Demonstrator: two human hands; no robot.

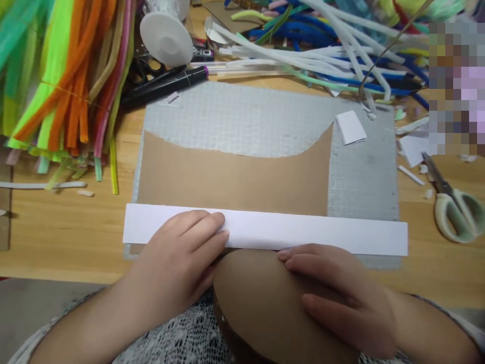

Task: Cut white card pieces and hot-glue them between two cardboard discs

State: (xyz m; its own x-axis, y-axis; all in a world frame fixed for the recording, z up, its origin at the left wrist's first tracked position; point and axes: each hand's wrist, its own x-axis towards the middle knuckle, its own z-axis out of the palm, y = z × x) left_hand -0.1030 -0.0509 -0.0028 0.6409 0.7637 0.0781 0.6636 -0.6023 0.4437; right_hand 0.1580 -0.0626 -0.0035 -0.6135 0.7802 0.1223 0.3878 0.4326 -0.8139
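A long white paper strip lies crosswise over a brown cardboard sheet whose far edge is cut in a concave curve. My left hand is closed over the strip's near edge, fingers together on top, its thumb partly hidden below. Nearer to me, a rounded cardboard piece slopes down past the table edge; whether it is joined to the sheet is hidden under the strip. My right hand rests on this rounded piece with fingers extended and apart, fingertips close to the strip.
Under the cardboard is a grey cutting mat with a small folded white paper. Scissors lie at right. Pipe cleaners hang in at left; others lie behind, near a black marker and a white spool.
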